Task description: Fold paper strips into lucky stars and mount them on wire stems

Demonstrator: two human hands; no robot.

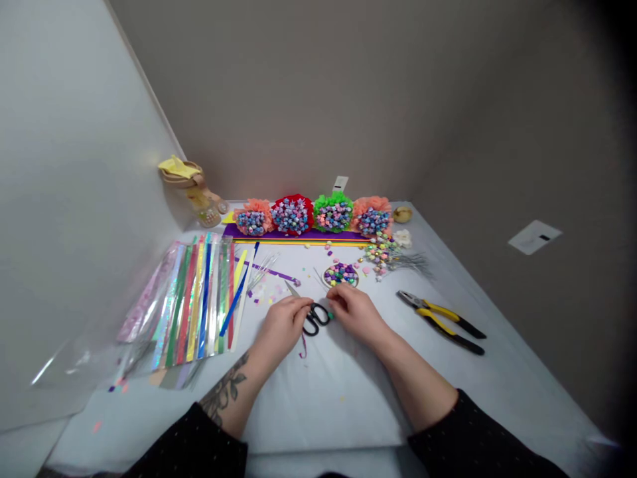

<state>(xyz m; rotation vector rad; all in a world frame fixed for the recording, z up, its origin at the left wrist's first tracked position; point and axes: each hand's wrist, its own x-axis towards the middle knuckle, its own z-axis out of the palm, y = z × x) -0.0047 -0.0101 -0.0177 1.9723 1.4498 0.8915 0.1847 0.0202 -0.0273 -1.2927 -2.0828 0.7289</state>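
Note:
My left hand (283,324) is closed in a pinch beside the scissors (318,317), which have black handles and blades pointing up and left. What its fingertips hold is too small to make out. A curled purple strip (302,348) lies below that hand. My right hand (357,311) is also pinched, right of the scissors, and a thin wire (320,277) extends up and left from its fingertips. A small green piece (330,315) shows near its fingers. Just beyond it sits a round dish (340,285) of purple, pink and green paper stars.
Pliers (442,318) with yellow-black handles lie right. Several shiny strips in clear plastic (192,299) cover the left. Flower-like tissue bundles with stars (292,216) line the back. Loose stars (381,251) and grey wires (413,263) lie back right; a sandal-shaped object (194,189) stands back left.

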